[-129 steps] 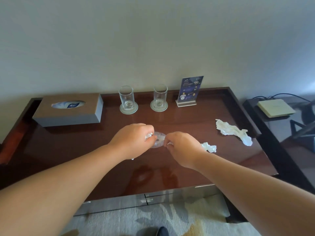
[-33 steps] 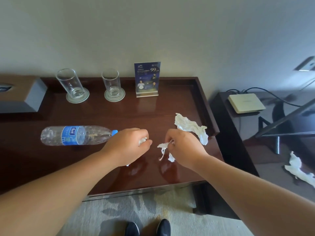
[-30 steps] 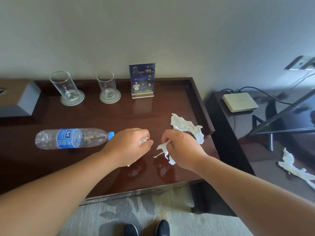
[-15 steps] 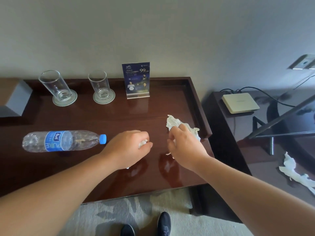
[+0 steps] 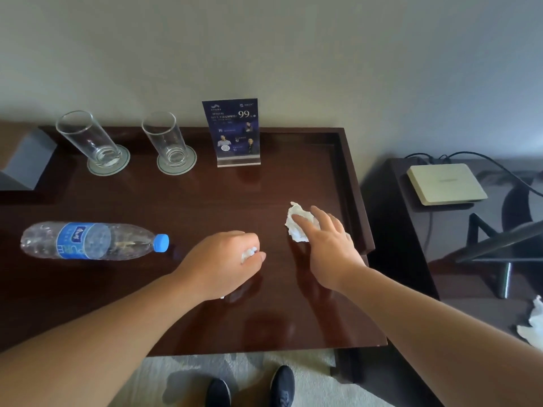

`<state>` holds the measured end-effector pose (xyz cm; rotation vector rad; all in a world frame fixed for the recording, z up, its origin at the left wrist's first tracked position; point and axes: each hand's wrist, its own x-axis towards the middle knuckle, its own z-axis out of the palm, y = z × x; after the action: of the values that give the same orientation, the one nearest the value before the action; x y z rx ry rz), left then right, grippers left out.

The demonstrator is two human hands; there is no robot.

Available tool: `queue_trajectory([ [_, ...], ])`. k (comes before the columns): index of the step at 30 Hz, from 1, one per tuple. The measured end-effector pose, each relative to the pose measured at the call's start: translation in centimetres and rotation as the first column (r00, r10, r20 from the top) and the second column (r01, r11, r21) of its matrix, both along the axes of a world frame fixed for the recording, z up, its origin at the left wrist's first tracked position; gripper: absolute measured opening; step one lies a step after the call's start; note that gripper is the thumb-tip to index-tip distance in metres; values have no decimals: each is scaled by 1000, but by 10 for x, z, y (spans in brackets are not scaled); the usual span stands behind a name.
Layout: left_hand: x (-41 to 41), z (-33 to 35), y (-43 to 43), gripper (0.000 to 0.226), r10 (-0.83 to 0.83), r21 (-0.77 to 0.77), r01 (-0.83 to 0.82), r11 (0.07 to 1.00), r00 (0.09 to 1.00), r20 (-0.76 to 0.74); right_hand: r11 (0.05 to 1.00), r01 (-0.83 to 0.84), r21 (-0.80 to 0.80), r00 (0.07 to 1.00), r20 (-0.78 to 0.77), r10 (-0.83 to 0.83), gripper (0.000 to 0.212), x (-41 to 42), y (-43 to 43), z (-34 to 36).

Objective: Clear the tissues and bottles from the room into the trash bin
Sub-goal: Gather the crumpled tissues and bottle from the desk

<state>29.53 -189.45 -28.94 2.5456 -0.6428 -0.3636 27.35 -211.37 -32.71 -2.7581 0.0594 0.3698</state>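
Note:
A crumpled white tissue (image 5: 295, 223) lies near the right rim of the dark wooden desk (image 5: 205, 201). My right hand (image 5: 332, 245) rests on it with fingers spread, and part of the tissue is hidden under the palm. Just left of it, my left hand (image 5: 226, 259) is closed in a fist on a small white tissue wad (image 5: 249, 254) that peeks out between the fingers. A clear plastic bottle (image 5: 91, 240) with a blue label and blue cap lies on its side at the desk's left. Another tissue (image 5: 532, 327) lies on the floor at the far right.
Two glasses on coasters (image 5: 97, 142) (image 5: 170, 145) and a blue sign card (image 5: 233, 130) stand along the back. A grey tissue box corner (image 5: 26, 160) shows at left. A low side table holds a beige box (image 5: 445, 183) with cables; dark chair legs (image 5: 499, 248) stand right.
My right hand, which pinched a small tissue a second ago, has reached forward and right onto the larger tissue. The left fist stayed put. The view shifted right since the earliest frame.

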Motion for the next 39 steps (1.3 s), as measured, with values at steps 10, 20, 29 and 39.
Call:
queue_trajectory([
  [10,2,-14,-11,28,36,31,-35,999,999,-31,957,-108,-269,990,54,127,79,-1,-5,-25],
  [20,-1,-16,-10,28,34,46,-33,998,999,-20,996,-67,-52,996,52,70,35,-2,-6,-17],
  [29,-4,8,1,27,39,-4,-39,999,999,21,980,-22,197,994,112,0,15,0,21,22],
  [39,-1,45,31,27,72,-58,-66,996,992,108,952,-64,300,991,128,27,23,4,59,69],
])
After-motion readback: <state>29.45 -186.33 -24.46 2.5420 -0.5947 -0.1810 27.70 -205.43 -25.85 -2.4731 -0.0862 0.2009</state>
